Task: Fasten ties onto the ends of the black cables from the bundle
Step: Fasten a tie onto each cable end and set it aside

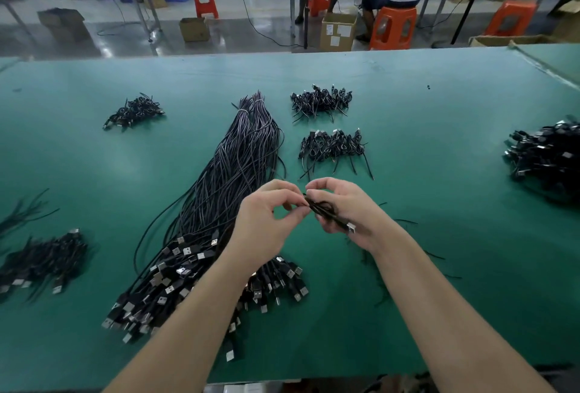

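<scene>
A long bundle of black cables (232,173) lies on the green table (439,141), its metal plugs fanned out near me. Both hands meet above the table, right of the bundle. My right hand (348,210) grips a small coiled black cable (326,210) whose silver plug (351,228) sticks out near the palm. My left hand (266,220) pinches the coil's left end between thumb and fingers. Whether a tie is in the pinch I cannot tell.
Piles of coiled cables lie at the back left (135,111), back middle (320,100), middle (332,147), far right (546,154) and near left (40,260). Loose black ties (408,221) are scattered right of my hands. Beyond the table a person sits on an orange stool (392,27).
</scene>
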Available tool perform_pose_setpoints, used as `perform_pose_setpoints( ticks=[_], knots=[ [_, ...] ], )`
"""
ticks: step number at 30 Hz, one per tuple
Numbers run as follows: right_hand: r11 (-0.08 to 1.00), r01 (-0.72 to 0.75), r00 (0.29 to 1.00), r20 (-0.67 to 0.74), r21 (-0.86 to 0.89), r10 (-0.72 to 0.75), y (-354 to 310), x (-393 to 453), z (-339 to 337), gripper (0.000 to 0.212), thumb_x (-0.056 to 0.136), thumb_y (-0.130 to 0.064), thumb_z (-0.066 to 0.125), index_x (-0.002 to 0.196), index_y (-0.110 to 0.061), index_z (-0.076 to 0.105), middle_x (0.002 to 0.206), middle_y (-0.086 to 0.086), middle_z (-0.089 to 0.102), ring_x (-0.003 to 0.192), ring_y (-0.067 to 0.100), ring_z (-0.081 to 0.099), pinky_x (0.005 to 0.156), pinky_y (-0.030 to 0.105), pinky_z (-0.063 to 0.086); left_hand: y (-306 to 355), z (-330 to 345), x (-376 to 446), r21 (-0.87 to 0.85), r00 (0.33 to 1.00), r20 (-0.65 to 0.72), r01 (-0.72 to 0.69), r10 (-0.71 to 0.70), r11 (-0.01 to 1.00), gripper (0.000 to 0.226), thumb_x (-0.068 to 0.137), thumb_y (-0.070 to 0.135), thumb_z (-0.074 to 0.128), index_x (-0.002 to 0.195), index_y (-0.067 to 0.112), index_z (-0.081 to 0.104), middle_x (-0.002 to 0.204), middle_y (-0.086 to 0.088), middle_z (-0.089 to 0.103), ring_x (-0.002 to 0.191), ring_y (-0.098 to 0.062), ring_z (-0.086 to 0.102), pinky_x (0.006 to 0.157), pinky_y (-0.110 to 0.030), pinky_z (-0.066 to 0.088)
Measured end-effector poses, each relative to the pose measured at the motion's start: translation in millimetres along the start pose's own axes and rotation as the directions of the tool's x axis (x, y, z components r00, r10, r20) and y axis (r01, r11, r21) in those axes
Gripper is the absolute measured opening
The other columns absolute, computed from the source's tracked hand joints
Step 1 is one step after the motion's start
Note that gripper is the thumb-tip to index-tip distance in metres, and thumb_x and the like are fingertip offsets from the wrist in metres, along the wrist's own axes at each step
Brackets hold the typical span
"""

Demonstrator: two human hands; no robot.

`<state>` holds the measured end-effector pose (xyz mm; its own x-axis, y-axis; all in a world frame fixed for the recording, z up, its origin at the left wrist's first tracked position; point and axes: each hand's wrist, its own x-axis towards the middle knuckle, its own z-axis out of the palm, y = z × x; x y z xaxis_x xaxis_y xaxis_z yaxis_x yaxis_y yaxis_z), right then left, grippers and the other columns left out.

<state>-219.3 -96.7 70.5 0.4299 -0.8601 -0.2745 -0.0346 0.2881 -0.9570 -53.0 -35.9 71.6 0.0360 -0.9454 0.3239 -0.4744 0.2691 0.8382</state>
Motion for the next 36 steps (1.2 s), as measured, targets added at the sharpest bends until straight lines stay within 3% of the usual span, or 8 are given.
perform_pose_setpoints(
  ticks=[5,9,12,18,23,28,32,36],
  knots=[
    [0.956,-0.118,0.984,0.160,0.268,0.077,2.1,-3.2,-1.8,0.022,0.101,-0.020,0.057,0.084,-0.012,0.070,0.056,0.001,0.054,0.041,0.007,0.050,0.040,0.017,0.038,2.0,5.0,-1.3,0.275,0.927,-0.016,-0.357,0.376,0.893,0.004,0.083,0.004,0.079,0.085,0.007,0.077,0.095,0.004,0.069,0.090,-0.016,0.062,0.086,-0.032,0.051],
    [0.983,-0.001,0.989,0.146,0.181,-0.026,2.0,-6.8,-7.1,0.023,0.103,-0.004,0.047,0.106,-0.004,0.070,0.073,0.009,0.067,0.059,0.016,0.058,0.056,0.023,0.052,-1.7,4.7,-0.3,0.018,0.994,-0.108,0.027,-0.025,0.999,0.013,0.085,0.013,0.077,0.080,0.026,0.075,0.081,0.016,0.068,0.075,-0.002,0.060,0.070,-0.021,0.048],
    [0.979,0.144,0.990,0.033,-0.144,-0.140,2.0,-5.8,-6.9,0.018,0.099,-0.006,0.059,0.111,-0.015,0.070,0.078,-0.001,0.067,0.066,0.013,0.053,0.060,0.025,0.048,-2.1,5.0,4.3,-0.315,0.934,-0.064,0.314,-0.350,0.896,0.014,0.086,0.016,0.075,0.075,0.024,0.075,0.073,0.008,0.069,0.070,-0.009,0.057,0.068,-0.030,0.046],
    [0.902,0.264,0.963,0.035,-0.342,-0.269,-1.8,-2.7,-4.1,0.012,0.094,-0.025,0.070,0.101,-0.016,0.076,0.075,0.000,0.067,0.065,0.012,0.048,0.056,0.022,0.041,1.3,11.2,5.3,-0.514,0.867,0.063,0.453,-0.495,0.729,0.018,0.087,0.011,0.074,0.070,0.018,0.072,0.074,-0.002,0.065,0.073,-0.011,0.058,0.067,-0.024,0.045],
    [0.991,0.080,0.996,-0.036,-0.111,-0.084,-4.8,-0.1,-5.1,0.014,0.094,-0.019,0.070,0.102,-0.012,0.061,0.066,0.003,0.067,0.055,0.015,0.057,0.047,0.024,0.041,-4.5,9.9,-1.4,0.040,0.995,-0.079,-0.065,0.068,0.997,0.009,0.086,0.005,0.074,0.081,0.012,0.072,0.078,0.004,0.068,0.072,-0.012,0.062,0.077,-0.027,0.053],
    [0.998,-0.046,0.998,0.055,0.044,0.044,-6.0,-1.5,-2.9,0.012,0.098,-0.019,0.064,0.089,-0.010,0.063,0.062,0.002,0.055,0.048,0.008,0.049,0.044,0.019,0.036,-9.3,10.6,-2.0,0.512,0.831,-0.016,-0.471,0.556,0.718,0.006,0.085,0.007,0.068,0.081,0.009,0.072,0.088,0.003,0.072,0.079,-0.016,0.065,0.076,-0.032,0.046],
    [0.978,0.016,0.977,0.207,0.209,-0.060,-4.9,-5.0,-6.7,0.018,0.100,-0.011,0.056,0.108,-0.002,0.068,0.081,0.009,0.067,0.068,0.016,0.060,0.063,0.026,0.054,-4.2,7.7,-4.0,0.170,0.976,-0.190,-0.072,0.105,0.983,0.013,0.087,0.009,0.071,0.077,0.016,0.065,0.078,0.010,0.064,0.074,-0.006,0.060,0.068,-0.017,0.045],
    [0.955,0.264,0.960,0.128,-0.135,-0.247,-1.1,-5.3,-2.5,0.018,0.094,-0.003,0.066,0.104,-0.015,0.073,0.087,0.007,0.066,0.071,0.011,0.056,0.068,0.024,0.053,-5.7,1.8,-0.3,-0.238,0.940,-0.076,0.307,-0.333,0.921,0.011,0.089,0.016,0.075,0.078,0.017,0.073,0.073,0.000,0.068,0.067,-0.006,0.056,0.064,-0.023,0.046]
  ],
)
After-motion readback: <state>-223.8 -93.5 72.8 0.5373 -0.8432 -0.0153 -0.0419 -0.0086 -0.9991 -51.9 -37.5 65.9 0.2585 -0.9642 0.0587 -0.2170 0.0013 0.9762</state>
